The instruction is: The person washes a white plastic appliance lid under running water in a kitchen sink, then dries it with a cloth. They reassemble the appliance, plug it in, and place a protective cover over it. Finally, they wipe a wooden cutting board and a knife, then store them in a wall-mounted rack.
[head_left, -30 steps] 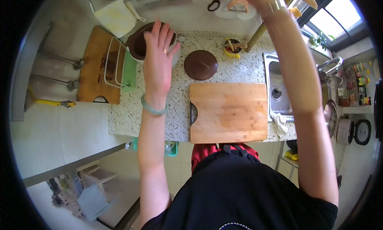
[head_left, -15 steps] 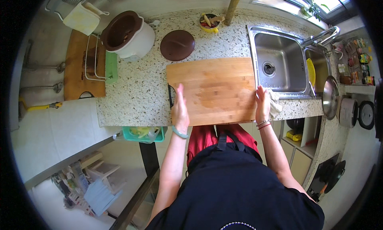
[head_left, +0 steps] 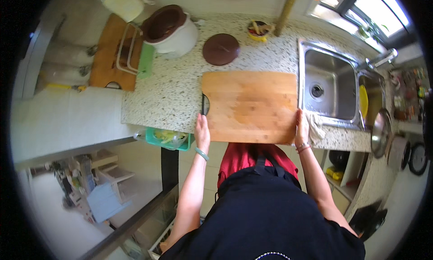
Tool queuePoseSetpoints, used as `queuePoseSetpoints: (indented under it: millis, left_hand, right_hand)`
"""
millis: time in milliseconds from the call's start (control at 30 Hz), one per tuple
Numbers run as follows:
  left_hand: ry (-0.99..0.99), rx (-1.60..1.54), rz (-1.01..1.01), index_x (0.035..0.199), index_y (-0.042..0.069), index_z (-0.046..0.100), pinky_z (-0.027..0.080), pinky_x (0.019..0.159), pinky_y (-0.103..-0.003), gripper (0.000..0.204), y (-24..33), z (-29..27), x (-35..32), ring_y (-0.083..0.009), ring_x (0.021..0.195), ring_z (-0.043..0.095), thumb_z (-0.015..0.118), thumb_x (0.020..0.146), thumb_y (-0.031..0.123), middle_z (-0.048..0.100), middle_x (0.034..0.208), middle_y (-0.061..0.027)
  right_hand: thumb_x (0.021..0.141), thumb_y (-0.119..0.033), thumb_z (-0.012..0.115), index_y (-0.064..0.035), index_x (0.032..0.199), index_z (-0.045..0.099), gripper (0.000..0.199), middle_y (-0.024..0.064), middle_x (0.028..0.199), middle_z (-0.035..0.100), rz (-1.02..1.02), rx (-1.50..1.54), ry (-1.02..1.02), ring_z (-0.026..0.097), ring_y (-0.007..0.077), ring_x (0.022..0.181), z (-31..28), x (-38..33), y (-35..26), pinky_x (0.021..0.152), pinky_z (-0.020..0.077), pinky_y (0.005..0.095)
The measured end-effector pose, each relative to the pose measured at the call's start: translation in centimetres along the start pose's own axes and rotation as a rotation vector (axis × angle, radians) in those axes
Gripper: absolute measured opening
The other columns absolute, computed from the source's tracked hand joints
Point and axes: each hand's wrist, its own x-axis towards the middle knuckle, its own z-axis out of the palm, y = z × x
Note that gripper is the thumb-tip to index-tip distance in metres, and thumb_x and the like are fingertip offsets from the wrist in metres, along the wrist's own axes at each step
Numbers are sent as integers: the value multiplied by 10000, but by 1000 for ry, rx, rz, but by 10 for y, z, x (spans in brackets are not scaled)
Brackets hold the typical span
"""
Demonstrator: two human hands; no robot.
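Note:
A wooden cutting board (head_left: 250, 104) with damp patches lies flat at the counter's front, before my body. My left hand (head_left: 202, 133) grips its left edge near the front corner, fingers long and straight, just below the black handle (head_left: 205, 104). On the opposite edge, my right hand (head_left: 302, 128) is closed against the wood, beside a white cloth (head_left: 316, 129). Both thumbs are hard to make out. Beyond the board is a dark brown lid (head_left: 221, 49).
A steel sink (head_left: 331, 79) adjoins the board on the right. Far left are a white cooker (head_left: 182, 39) with a brown pot and a second board (head_left: 106, 55). A small yellow bowl (head_left: 258, 30) stands behind; a teal basket (head_left: 180, 145) hangs left below the counter.
The view has shifted and turned. My left hand has drawn back from over the board to its left edge. The board's far left corner sits slightly farther from the lid.

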Motion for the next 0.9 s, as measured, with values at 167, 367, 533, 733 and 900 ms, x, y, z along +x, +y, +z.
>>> queuePoseSetpoints:
  millis: [167, 367, 533, 733, 900]
  left_hand:
    - [72, 36, 35, 1379, -21, 476, 381, 1072, -362, 571, -11, -20, -18, -295, 1287, 494, 524, 986, 390, 495, 1408, -218]
    - [184, 229, 58, 1249, -32, 551, 425, 1008, -419, 543, -16, -26, -17, -357, 1168, 500, 685, 881, 344, 492, 1269, -218]
    - [185, 291, 132, 1201, -19, 577, 422, 1007, -404, 536, -36, -31, -13, -339, 1170, 486, 766, 816, 303, 475, 1255, -193]
    - [177, 433, 128, 1200, -1, 585, 423, 1003, -419, 552, -29, -22, -6, -364, 1176, 489, 749, 819, 363, 515, 1252, -198]
    - [89, 306, 161, 1211, 10, 583, 434, 983, -434, 560, -17, -27, 10, -377, 1137, 507, 762, 807, 355, 531, 1212, -208]
  right_hand:
    - [1023, -357, 489, 23, 1392, 476, 529, 97, 1411, 513, 30, -311, -117, 459, 174, 1311, -5, 7, 4, 1107, 329, 288]
    - [1008, -319, 514, 52, 1320, 527, 485, 141, 1296, 586, -84, -490, -108, 538, 210, 1190, 16, 15, 1, 1039, 387, 326]
    - [1002, -289, 533, 57, 1324, 518, 473, 126, 1284, 596, -34, -408, -183, 543, 184, 1175, 19, 9, -16, 1034, 387, 306]
    - [1001, -294, 540, 17, 1349, 520, 467, 74, 1282, 595, -12, -413, -174, 525, 138, 1180, 4, 27, 5, 1035, 373, 267]
    - [996, -272, 540, 37, 1319, 532, 447, 105, 1265, 606, -39, -428, -153, 544, 167, 1166, 10, 22, 6, 1022, 392, 290]
